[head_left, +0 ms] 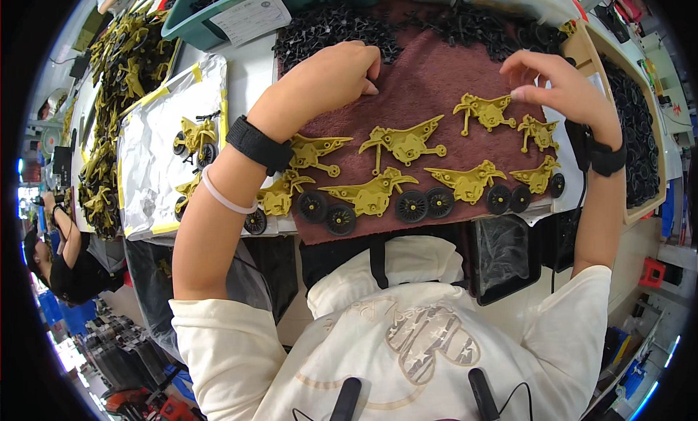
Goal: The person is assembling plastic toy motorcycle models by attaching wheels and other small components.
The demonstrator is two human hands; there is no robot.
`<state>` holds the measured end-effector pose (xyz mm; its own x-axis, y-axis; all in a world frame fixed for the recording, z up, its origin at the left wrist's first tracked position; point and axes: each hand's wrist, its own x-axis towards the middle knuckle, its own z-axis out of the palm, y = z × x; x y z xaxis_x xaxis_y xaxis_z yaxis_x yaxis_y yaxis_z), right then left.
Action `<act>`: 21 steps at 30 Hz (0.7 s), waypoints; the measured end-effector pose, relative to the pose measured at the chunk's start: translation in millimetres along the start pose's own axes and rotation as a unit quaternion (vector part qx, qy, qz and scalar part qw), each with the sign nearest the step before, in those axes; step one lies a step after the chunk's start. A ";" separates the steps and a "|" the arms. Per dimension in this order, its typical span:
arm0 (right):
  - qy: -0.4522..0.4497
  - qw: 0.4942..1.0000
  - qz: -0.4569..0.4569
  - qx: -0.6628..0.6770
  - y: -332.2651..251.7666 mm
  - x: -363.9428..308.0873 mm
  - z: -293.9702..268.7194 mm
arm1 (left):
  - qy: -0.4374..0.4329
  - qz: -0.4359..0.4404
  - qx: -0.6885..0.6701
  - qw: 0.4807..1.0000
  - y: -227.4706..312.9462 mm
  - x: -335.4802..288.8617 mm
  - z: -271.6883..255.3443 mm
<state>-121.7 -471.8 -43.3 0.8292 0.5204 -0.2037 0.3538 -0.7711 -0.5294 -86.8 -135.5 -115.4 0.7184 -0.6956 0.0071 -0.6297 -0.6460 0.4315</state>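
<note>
On the maroon cloth [407,65] lie two rows of yellow toy motorcycle bodies, several with black wheels [411,206] at their lower edge. My left hand [338,75] is over the cloth beside a heap of small black parts [320,35]. Its fingers are curled down and closed, and whatever they hold is hidden. Above the upper right of the rows is my right hand [556,86], its fingers bent but apart from the thumb. That thumb's tip is by the end of a yellow motorcycle body [486,113]; whether they touch is unclear. Another yellow body [539,133] lies below this hand.
A white padded board [156,130] at left carries yellow motorcycles with wheels. Beyond it lies a long heap of yellow toys [127,79]. A teal bin [196,28] stands at the back, and a wooden tray [600,54] of black wheels at right. Another person [62,257] is at far left.
</note>
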 end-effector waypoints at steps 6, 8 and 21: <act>0.057 0.995 -0.007 -0.079 13.7 56.1 -13.4 | 0.080 0.063 0.037 0.994 -3.3 -3.0 5.7; 0.085 0.991 -0.007 -0.103 33.7 85.5 -8.5 | 0.098 0.042 0.012 0.994 -3.5 -2.4 8.7; 0.202 0.964 0.044 -0.164 10.9 123.9 22.1 | 0.118 -0.005 0.026 0.993 31.5 -30.6 -28.9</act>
<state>-24.7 -407.6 -92.5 0.9400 0.3125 0.1368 0.3365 -0.9152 -0.2216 -120.1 -125.4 -76.0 0.7703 -0.6000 0.2160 -0.6317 -0.6720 0.3864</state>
